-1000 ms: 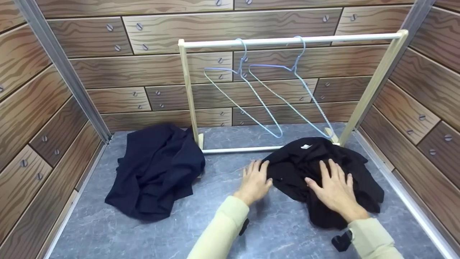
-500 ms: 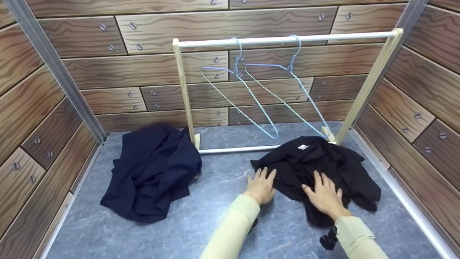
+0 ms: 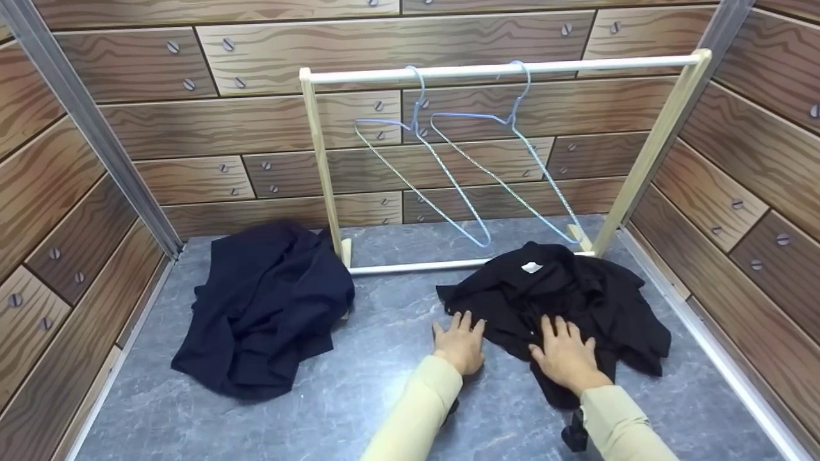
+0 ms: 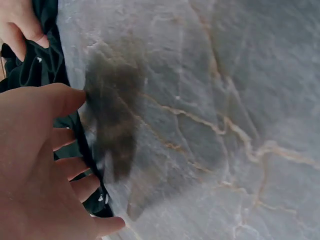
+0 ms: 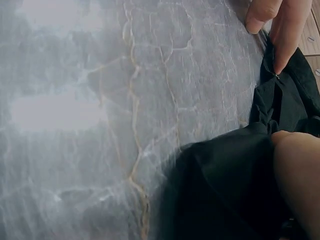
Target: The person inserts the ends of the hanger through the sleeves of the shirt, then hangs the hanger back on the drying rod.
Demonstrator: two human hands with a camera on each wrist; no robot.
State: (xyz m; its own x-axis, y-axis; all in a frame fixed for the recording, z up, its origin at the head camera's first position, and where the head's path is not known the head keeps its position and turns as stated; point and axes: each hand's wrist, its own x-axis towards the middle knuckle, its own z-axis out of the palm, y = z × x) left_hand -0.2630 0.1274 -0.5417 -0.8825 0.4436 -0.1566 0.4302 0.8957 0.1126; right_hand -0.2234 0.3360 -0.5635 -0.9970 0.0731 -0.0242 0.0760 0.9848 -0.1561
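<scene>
A crumpled black shirt point(image 3: 576, 294) with a small white label near its far edge lies on the right side of the grey marbled surface. My left hand point(image 3: 460, 344) touches the shirt's left edge with spread, fairly straight fingers. On the near middle part of the cloth rests my right hand point(image 3: 565, 355), palm down and fingers spread. In the left wrist view, the left hand's fingertips point(image 4: 75, 167) reach over the shirt's dark border. The right wrist view shows a fold of black cloth point(image 5: 220, 185) beside the right hand's thumb, with most of that hand out of frame.
A rumpled navy garment point(image 3: 262, 307) lies at the left. Behind the shirt stands a wooden rack with a white top rail point(image 3: 467, 72); two blue wire hangers point(image 3: 442, 169) hang from it. Wood-patterned walls point(image 3: 307, 41) enclose the surface on the left, back and right.
Both hands have drawn back toward the near side over the shirt, fingers still spread. The shirt's left corner now shows uncovered. The head view has shifted slightly to the right.
</scene>
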